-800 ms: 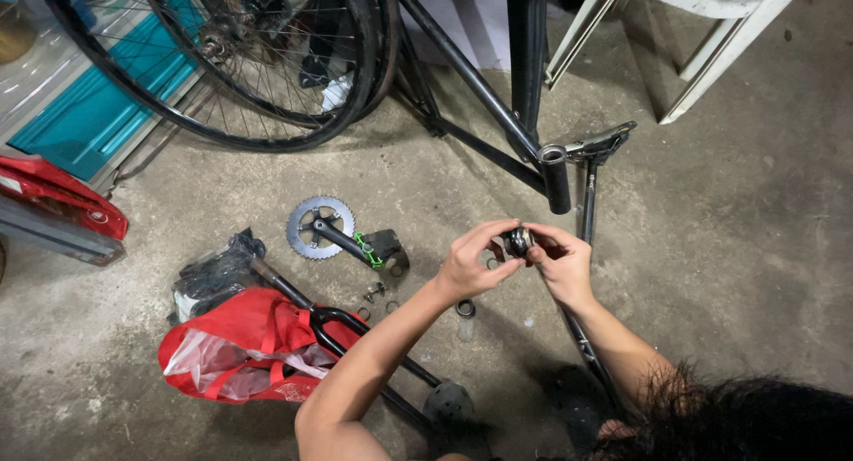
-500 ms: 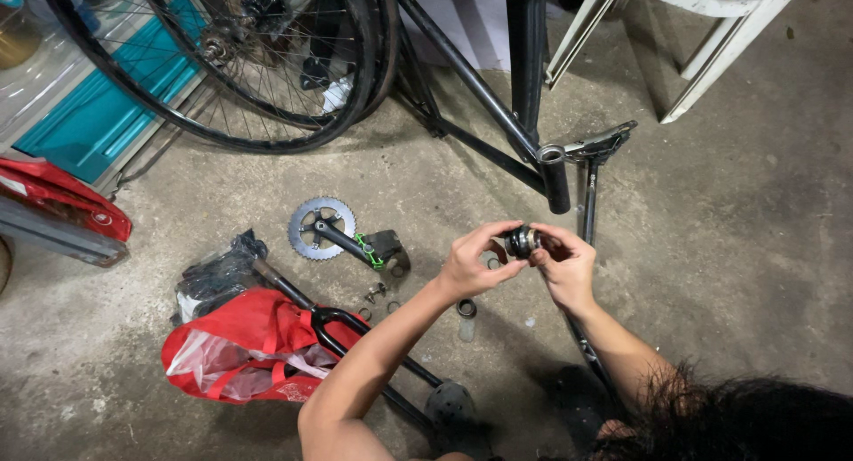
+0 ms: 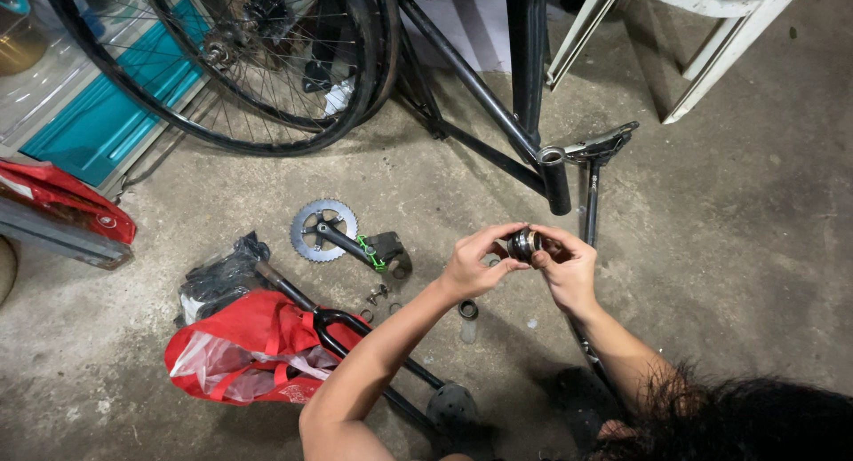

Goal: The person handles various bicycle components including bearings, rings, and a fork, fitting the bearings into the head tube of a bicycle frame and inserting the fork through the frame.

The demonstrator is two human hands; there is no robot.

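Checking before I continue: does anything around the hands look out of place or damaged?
No visible damage. The crankset lies detached on the concrete floor, small loose parts beside it. Both hands, left hand and right hand, hold a small round metal part above them.

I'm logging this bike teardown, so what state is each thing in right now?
Left hand: closed on the round metal bearing part.
Right hand: gripping the same part from the other side.
Bike frame: stripped, end tube open.
Crankset: off the bike, lying flat on the floor.
Wheels: detached, leaning upright.
Red bag: lying crumpled, open.
White plastic chair: standing.
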